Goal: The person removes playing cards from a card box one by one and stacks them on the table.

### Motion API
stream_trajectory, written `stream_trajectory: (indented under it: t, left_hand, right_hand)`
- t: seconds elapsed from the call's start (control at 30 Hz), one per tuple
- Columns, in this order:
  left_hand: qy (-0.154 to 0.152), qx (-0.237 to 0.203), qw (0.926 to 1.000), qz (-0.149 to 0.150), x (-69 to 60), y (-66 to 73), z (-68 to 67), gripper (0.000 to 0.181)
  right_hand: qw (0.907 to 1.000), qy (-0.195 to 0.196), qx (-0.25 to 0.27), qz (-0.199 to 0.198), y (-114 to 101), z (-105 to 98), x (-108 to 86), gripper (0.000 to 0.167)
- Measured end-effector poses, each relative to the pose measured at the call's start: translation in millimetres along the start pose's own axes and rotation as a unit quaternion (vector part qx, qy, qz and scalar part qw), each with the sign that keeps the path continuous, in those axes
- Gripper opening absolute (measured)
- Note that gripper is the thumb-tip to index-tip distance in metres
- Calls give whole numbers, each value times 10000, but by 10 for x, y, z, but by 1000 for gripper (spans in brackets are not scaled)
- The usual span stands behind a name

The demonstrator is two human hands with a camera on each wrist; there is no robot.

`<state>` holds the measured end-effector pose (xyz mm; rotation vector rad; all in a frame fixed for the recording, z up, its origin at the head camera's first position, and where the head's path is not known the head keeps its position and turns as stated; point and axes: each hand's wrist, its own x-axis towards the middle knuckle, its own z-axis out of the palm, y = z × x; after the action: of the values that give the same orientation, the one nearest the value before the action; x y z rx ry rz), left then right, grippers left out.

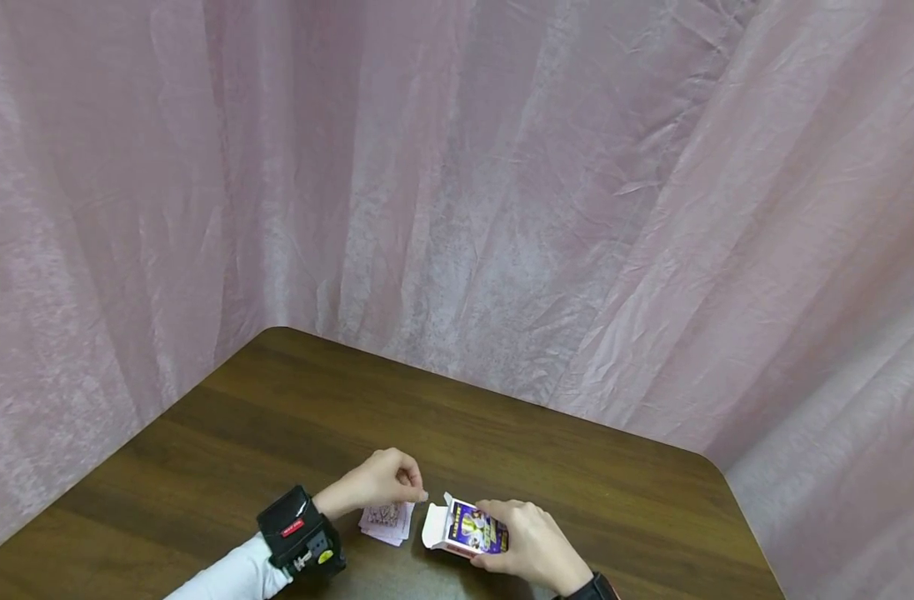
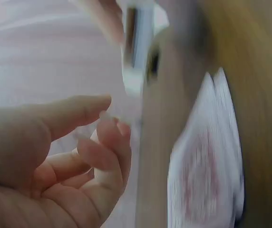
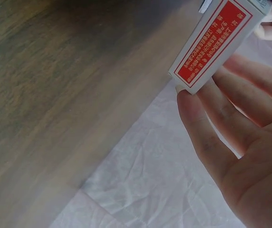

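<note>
A small purple and yellow card box (image 1: 477, 528) with its white flap out at the left end is gripped by my right hand (image 1: 531, 542) from its right end. In the right wrist view the box's red and white side (image 3: 214, 42) faces the camera, with my right fingers around it. My left hand (image 1: 385, 482), its fingers curled in, hovers over a loose stack of cards (image 1: 385, 523) left of the box. In the left wrist view, thumb and fingertips are bent toward each other with nothing visible between them, beside the blurred cards (image 2: 202, 175).
A brown wooden table (image 1: 314, 400) with rounded far corners carries the cards and box. Pink crinkled curtains (image 1: 457, 183) hang behind the table and along its sides.
</note>
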<state>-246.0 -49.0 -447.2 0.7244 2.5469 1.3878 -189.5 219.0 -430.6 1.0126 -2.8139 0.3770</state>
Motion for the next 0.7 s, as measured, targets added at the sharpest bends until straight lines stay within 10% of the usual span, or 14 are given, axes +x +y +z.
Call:
stream_trajectory:
  t: [0.2, 0.7]
  left_hand:
    - [-652, -1265, 9892, -335, -10, 140, 198, 13]
    - [-1170, -1654, 9773, -625, -13, 124, 304, 16]
  right_hand:
    - [10000, 40, 19, -69, -36, -27, 18, 56]
    - [9993, 309, -39, -215, -80, -78, -8, 56]
